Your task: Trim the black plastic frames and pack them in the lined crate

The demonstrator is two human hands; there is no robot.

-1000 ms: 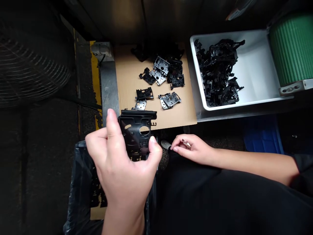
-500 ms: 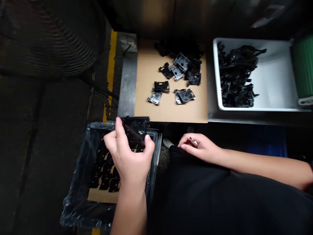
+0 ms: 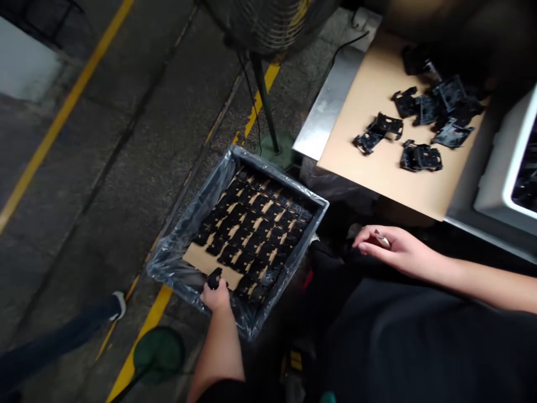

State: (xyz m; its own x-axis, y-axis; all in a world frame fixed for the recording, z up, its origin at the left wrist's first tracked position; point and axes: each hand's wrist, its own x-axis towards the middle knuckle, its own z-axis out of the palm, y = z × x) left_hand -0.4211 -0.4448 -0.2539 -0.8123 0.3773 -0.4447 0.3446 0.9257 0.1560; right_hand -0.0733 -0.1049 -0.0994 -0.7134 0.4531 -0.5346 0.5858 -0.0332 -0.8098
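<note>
My left hand (image 3: 216,296) reaches down into the near end of a plastic-lined crate (image 3: 321,207). Its fingers are closed on a black plastic part (image 3: 215,277), just over a bare strip of cardboard sheet (image 3: 207,262). Beside that strip, rows of similar black plastic parts (image 3: 247,226) lie on the sheet. In front of my body, my right hand (image 3: 396,249) is curled round a small metal tool (image 3: 382,239); only a short end of it shows, so its kind is unclear.
Loose black parts (image 3: 453,92) lie on a cardboard-topped bench (image 3: 377,179), with a white bin (image 3: 499,173) to their right. A fan (image 3: 268,28) stands beyond the crate. At left, another person's leg (image 3: 75,333) is near a green round base (image 3: 159,352).
My view has swung left and down. My left hand has carried the black part from near the bench edge down into the crate. My right hand keeps its hold on the tool.
</note>
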